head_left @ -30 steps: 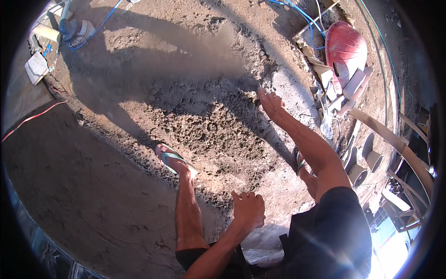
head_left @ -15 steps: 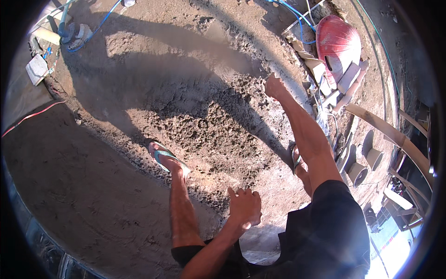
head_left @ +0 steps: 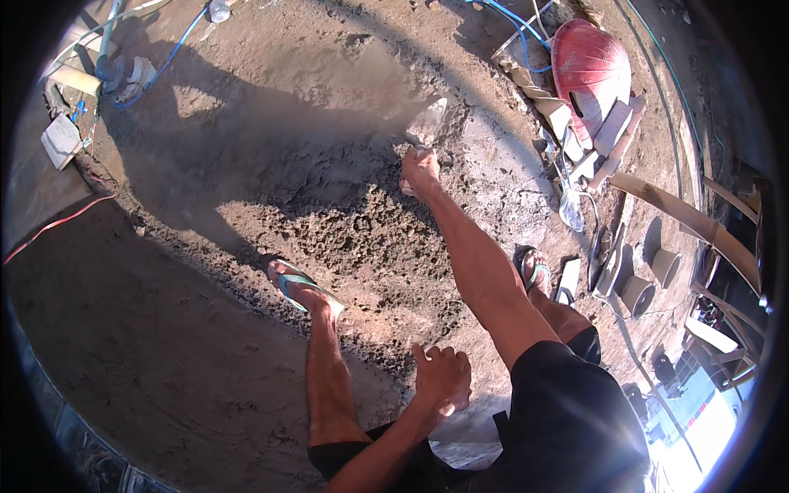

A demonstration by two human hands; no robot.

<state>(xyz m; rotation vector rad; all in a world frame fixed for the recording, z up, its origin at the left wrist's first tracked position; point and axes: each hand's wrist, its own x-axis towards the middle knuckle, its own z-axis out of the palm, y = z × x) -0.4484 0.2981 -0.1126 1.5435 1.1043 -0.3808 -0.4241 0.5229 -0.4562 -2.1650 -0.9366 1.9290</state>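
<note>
My right hand (head_left: 420, 172) grips a metal trowel (head_left: 429, 119) by its handle, with the blade pointing away from me over the mortar-smeared ground (head_left: 329, 131). My left hand (head_left: 443, 380) hangs low between my legs, fingers loosely bent and apart, holding nothing that I can see. Below and left of the trowel is a rough, crumbly patch (head_left: 362, 246) of grey-brown material. My feet, in flip-flops (head_left: 296, 289), stand at either side of it.
At upper right lie a dusty red helmet-like object (head_left: 588, 66), broken boards (head_left: 616, 123) and blue cables (head_left: 509, 16). Short pipe pieces (head_left: 639, 294) and wooden strips (head_left: 674, 214) are at right. Pipes (head_left: 103, 57) and a pale block (head_left: 60, 141) lie upper left.
My right arm has swung leftward across the ground, and the trowel blade now shows clearly beyond my hand. My right foot has come more into view. My left hand has barely shifted.
</note>
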